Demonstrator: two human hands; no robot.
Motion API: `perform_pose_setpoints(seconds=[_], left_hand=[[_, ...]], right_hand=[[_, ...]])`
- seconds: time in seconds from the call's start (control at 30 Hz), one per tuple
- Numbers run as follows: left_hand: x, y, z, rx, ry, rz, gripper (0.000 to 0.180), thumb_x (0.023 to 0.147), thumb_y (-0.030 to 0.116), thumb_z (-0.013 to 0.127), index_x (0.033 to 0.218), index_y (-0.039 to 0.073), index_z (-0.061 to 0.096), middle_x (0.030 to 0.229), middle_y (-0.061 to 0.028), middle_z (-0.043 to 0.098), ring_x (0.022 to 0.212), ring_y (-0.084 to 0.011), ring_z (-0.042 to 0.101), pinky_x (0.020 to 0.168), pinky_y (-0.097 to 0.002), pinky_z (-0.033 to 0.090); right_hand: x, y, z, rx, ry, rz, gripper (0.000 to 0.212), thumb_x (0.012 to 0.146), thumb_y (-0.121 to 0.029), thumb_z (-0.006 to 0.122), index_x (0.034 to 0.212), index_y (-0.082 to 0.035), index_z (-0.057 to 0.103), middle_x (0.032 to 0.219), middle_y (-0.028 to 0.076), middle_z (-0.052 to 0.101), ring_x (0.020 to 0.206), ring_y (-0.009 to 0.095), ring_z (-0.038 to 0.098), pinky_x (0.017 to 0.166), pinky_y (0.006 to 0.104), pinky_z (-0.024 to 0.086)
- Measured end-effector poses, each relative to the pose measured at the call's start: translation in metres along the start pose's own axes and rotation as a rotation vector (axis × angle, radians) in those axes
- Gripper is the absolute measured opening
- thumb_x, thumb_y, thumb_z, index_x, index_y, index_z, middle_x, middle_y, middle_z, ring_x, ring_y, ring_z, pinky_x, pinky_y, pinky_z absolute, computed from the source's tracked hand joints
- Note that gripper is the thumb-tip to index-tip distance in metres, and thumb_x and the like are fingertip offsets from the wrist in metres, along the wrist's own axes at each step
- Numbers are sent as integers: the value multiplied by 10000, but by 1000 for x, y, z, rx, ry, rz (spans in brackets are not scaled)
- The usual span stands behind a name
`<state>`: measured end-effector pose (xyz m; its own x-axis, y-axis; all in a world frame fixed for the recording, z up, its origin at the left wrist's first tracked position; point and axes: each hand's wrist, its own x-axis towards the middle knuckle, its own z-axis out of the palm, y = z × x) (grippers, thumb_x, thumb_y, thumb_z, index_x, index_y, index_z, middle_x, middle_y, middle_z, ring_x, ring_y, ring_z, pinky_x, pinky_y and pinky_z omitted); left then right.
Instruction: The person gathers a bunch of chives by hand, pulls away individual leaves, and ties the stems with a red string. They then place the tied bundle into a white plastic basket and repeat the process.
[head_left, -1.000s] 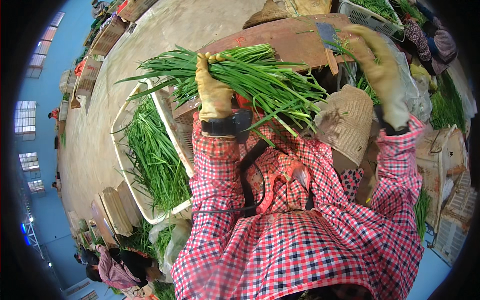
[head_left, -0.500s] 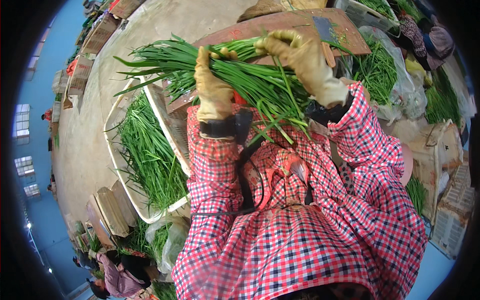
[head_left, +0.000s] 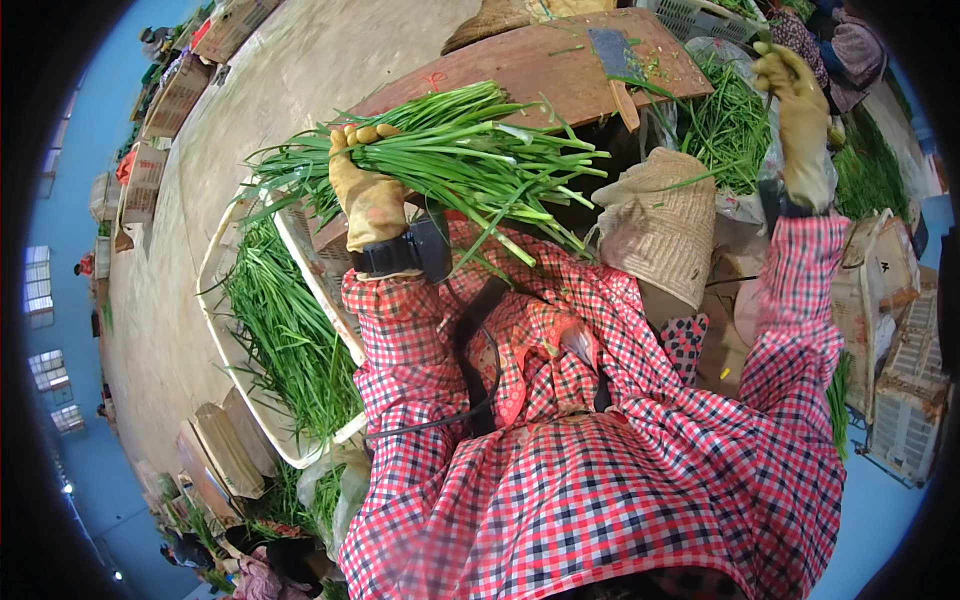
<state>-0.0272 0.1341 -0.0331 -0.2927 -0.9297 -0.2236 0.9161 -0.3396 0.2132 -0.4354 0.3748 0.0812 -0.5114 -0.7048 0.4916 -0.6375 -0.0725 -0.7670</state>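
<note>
My left hand [head_left: 368, 190], in a yellowed work glove, is closed around a thick bunch of garlic chives [head_left: 470, 150]. The pale cut ends point right and the green leaf tips hang to the left. Out to the right, my gloved right hand [head_left: 797, 115] is raised apart from the bunch, beside a clear plastic bag [head_left: 735, 205] of loose chives. Its fingers are curled together, with a thin dark strand near them; what they hold is too small to make out. Below the bunch's cut ends shows a woven straw piece [head_left: 655, 225].
A reddish wooden board [head_left: 500, 68] lies ahead, with a cleaver [head_left: 612, 60] on it. To the left stands a white plastic crate [head_left: 235, 360] full of chives [head_left: 285, 320]. Boxes [head_left: 895, 400] are stacked at right. Another person [head_left: 850, 60] sits at the far right.
My right hand has left the bunch and swung out to the right. My left hand has shifted slightly left and down, still gripping the chives. The straw piece has come into view.
</note>
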Motion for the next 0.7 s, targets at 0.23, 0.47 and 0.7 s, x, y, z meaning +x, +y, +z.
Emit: perform_pose_setpoints(seconds=[0.23,0.47,0.7], left_hand=[[-12,-18,15,156,-97,17,196,982,227,631,869,78,572,757,-34,590,712,-202,579,793,-407,544],[-18,-19,19,212,-79,-43,189,1003,212,584,892,59,584,782,-50,599,725,-222,595,806,-428,552],[-45,-11,18,430,-185,-219,185,966,214,610,942,30,610,924,-149,679,877,-311,668,817,-464,587]], right_hand=[[-47,-44,86,-135,-274,-501,543,906,-390,716,1339,-89,590,1295,120,646,1205,294,610,1008,405,497],[-67,-81,190,-914,-619,-750,401,914,-350,613,1206,-75,614,1091,60,704,1002,276,684,778,376,535],[-55,-61,176,-386,-693,-501,225,845,-97,591,1052,-121,676,896,159,710,877,353,698,741,450,556]])
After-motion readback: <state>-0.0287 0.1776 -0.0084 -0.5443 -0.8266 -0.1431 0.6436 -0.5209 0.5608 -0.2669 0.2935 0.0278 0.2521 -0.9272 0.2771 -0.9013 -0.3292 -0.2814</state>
